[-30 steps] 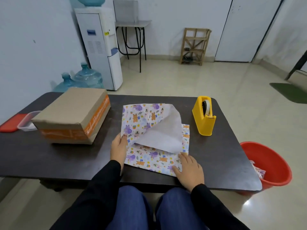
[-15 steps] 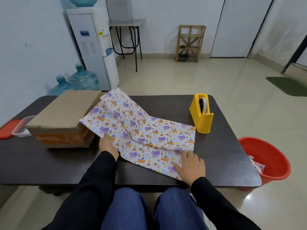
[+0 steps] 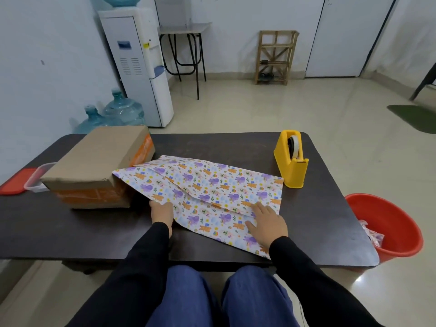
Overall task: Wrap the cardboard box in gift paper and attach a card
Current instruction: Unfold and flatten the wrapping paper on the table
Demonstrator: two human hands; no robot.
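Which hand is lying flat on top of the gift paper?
The right hand, fingers straight on the gift paper; the left hand instead holds its edge beside the cardboard box.

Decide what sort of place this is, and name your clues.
Probably a plain office or back room: a water dispenser with spare water bottles beside it, and a small desk by the far wall.

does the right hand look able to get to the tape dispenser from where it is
Probably yes. The right hand lies flat on the gift paper, holding nothing, and the tape dispenser stands upright on the table ahead and to its right, with only paper and bare tabletop between them.
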